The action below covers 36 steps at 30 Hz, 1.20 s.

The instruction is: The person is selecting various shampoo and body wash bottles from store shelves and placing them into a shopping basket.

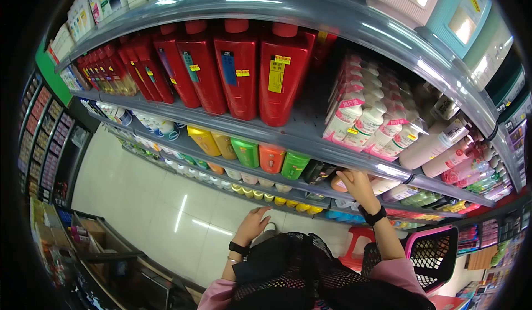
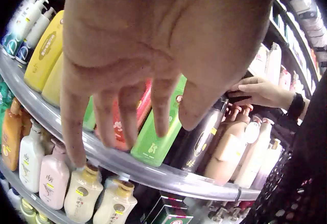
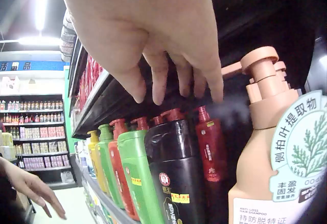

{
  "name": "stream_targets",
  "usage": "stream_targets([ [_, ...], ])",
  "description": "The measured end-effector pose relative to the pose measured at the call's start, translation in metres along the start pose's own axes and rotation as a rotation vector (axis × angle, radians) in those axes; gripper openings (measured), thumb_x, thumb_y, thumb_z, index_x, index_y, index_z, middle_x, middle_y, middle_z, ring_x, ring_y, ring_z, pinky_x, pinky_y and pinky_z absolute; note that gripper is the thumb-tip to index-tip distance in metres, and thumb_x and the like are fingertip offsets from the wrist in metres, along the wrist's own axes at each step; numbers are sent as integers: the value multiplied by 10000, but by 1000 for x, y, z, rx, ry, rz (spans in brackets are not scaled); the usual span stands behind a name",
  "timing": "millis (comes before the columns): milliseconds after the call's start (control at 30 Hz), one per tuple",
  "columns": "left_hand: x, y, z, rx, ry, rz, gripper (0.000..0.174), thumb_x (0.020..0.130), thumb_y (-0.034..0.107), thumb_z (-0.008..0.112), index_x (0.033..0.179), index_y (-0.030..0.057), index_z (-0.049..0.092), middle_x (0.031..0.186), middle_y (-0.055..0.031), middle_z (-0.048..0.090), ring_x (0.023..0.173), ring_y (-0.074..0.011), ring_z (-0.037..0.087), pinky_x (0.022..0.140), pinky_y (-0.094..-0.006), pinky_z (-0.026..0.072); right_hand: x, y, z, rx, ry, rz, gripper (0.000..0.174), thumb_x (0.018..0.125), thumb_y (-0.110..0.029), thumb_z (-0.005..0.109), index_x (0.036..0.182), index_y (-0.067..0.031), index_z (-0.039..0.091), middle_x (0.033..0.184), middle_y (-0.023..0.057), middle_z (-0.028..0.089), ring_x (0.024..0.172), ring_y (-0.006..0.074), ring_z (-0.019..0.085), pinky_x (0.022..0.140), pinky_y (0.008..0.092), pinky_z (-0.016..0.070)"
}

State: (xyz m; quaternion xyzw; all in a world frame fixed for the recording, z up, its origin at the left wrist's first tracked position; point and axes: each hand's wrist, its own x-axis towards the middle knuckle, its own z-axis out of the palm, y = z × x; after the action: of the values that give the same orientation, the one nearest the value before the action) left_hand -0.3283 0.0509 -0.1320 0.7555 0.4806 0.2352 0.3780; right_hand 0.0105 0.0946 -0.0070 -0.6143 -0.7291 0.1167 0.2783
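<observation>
While the person stands facing the shop shelving, the two hands are well apart and neither is closed on anything. The right hand (image 1: pixel 357 185) is up at the grey metal shelf (image 1: pixel 388 171), at about four o'clock in the head view. Its fingers (image 3: pixel 158 81) hang loosely bent and parted over the bottle tops; I cannot tell whether a fingertip touches a cap. The left hand (image 1: pixel 252 225) hangs lower, at six o'clock, palm slack and fingers (image 2: pixel 115 116) spread, holding nothing.

The peach plastic pump bottle (image 3: pixel 278 173) stands upright on that shelf, long axis vertical, just beside the right hand. In the right wrist view it lies at four o'clock from the fingers, with its pump spout pointing to nine o'clock, toward them. Next along, at nine o'clock from the peach one, stands a glossy black plastic bottle (image 3: pixel 176 178), right under the fingers, then a green plastic bottle (image 3: pixel 138 178). The right hand is plainly the nearer one to all of these; the left is well off, at about seven o'clock from them in the head view.

One shelf up, tall red plastic bottles (image 1: pixel 280 77) stand in a row at twelve o'clock. A black mesh basket with a pink rim (image 1: pixel 429 233) sits at five o'clock, by the person's right elbow.
</observation>
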Motion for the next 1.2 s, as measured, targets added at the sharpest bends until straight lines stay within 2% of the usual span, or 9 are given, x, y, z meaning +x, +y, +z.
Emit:
stream_targets([
  [100,15,24,-19,25,268,77,320,842,52,572,1161,66,544,1249,-184,483,1193,-368,423,979,-416,374,-4,-12,-4,94,149,-66,219,845,-173,622,801,42,622,724,172,624,676,331,594,650,356,455],
  [233,37,69,-73,41,592,153,347,814,-42,542,1150,46,546,1281,-171,448,1199,-361,420,997,-426,350,-8,-28,-20,172,22,32,152,812,-112,640,781,34,612,747,151,633,747,321,607,718,357,461],
  [433,56,117,-134,166,833,249,306,821,-70,508,1118,-8,553,1283,-173,467,1177,-346,461,973,-390,379,-8,-41,-25,94,-19,1,140,771,-94,687,792,22,611,878,143,637,810,304,602,739,363,457],
  [567,70,136,-154,168,896,329,341,828,-66,509,1165,-12,524,1286,-180,467,1177,-333,470,957,-387,390,-5,-48,-21,130,38,-53,140,783,-104,681,801,19,616,929,141,657,853,307,619,761,345,470],
  [767,102,146,-161,35,920,368,431,838,-11,576,1254,1,461,1327,-176,420,1204,-334,437,978,-401,376,4,-61,-31,337,-137,40,156,806,-116,666,904,5,659,921,135,673,857,282,644,765,331,485],
  [867,123,143,-157,-30,992,373,520,831,31,626,1299,-1,402,1348,-182,385,1227,-333,410,973,-400,389,21,-104,-46,564,-154,111,214,821,-108,650,1005,2,648,983,133,666,896,256,645,790,335,489],
  [967,140,145,-154,-152,1003,388,592,820,48,651,1327,-8,353,1362,-190,358,1242,-333,390,984,-406,380,57,-142,-39,493,107,-134,351,835,-117,639,1152,13,568,1128,161,612,1019,273,612,868,352,479],
  [1067,147,152,-154,-98,1021,365,630,803,52,671,1334,-16,339,1336,-195,362,1228,-348,391,1000,-416,349,91,-165,-27,454,261,-130,546,829,-153,656,1286,33,423,1254,224,514,1144,329,536,950,382,441],
  [1200,151,153,-155,-34,1041,306,677,773,32,696,1342,-1,330,1304,-182,357,1220,-307,386,996,-397,393,113,-165,-10,454,222,-78,725,798,-210,700,1336,68,301,1254,308,468,1192,372,483,987,414,406],
])
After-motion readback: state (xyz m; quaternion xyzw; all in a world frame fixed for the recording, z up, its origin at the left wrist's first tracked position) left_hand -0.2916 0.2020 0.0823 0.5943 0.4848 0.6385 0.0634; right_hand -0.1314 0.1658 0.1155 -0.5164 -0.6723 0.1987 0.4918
